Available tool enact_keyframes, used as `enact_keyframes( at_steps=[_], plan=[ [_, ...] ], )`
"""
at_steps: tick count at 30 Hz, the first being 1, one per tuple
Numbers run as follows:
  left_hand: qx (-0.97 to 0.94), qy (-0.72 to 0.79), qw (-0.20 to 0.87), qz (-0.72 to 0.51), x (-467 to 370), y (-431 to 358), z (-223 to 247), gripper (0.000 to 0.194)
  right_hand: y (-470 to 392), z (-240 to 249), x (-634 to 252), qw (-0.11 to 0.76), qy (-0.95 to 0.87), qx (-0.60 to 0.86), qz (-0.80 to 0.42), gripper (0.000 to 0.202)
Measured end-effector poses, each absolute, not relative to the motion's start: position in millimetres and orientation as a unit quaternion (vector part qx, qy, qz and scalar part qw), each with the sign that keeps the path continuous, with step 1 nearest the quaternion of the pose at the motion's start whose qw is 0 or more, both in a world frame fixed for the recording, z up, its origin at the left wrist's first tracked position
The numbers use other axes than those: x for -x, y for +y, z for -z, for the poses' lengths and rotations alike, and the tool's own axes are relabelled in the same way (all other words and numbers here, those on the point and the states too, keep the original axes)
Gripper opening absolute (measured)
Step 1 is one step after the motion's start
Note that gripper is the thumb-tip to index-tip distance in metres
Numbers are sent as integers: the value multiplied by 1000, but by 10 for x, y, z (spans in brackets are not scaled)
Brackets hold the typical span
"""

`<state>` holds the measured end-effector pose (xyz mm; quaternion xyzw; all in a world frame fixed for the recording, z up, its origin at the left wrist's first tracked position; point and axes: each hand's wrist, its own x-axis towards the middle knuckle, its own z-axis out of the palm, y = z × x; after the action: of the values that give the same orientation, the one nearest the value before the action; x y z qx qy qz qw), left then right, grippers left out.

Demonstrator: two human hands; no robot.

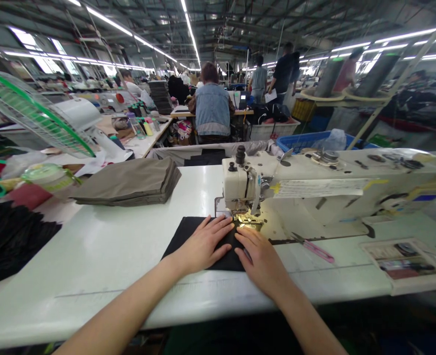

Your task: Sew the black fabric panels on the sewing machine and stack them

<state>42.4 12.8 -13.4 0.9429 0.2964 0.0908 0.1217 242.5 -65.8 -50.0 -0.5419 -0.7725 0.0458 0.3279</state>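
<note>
A black fabric piece (188, 231) lies flat on the white sewing table, its right edge at the needle area of a cream sewing machine (240, 177). My left hand (206, 241) rests palm down on the fabric, fingers stretched toward the presser foot. Beside the brass-coloured plate (250, 221), my right hand (258, 254) presses on the fabric's right edge with fingers extended. Neither hand grasps anything. The fabric under my palms is hidden, and the needle tip is too small to make out.
Pink-handled thread snips (317, 249) lie right of my right hand. A stack of grey-brown fabric pieces (129, 182) sits at the back left, near a green-edged fan (36, 108). An inset tray (410, 261) is at right. A person in a denim vest (213, 108) sits ahead.
</note>
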Motion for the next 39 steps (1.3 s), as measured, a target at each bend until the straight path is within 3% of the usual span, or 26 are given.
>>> enact_keyframes(
  at_steps=[9,13,19,39],
  plan=[
    [-946,296,106,-74,-422,147,90,55,-717,465,-2435,319,-776,543,-33,32],
    [-965,226,117,-56,-347,-118,51,45,-974,479,-2517,319,-796,513,-25,29],
    [-973,185,116,-73,-262,-349,69,45,-1129,429,-2593,321,-819,475,-11,28],
    [-963,216,110,-116,-436,608,77,39,-345,292,-2554,248,-780,574,15,16]
  ],
)
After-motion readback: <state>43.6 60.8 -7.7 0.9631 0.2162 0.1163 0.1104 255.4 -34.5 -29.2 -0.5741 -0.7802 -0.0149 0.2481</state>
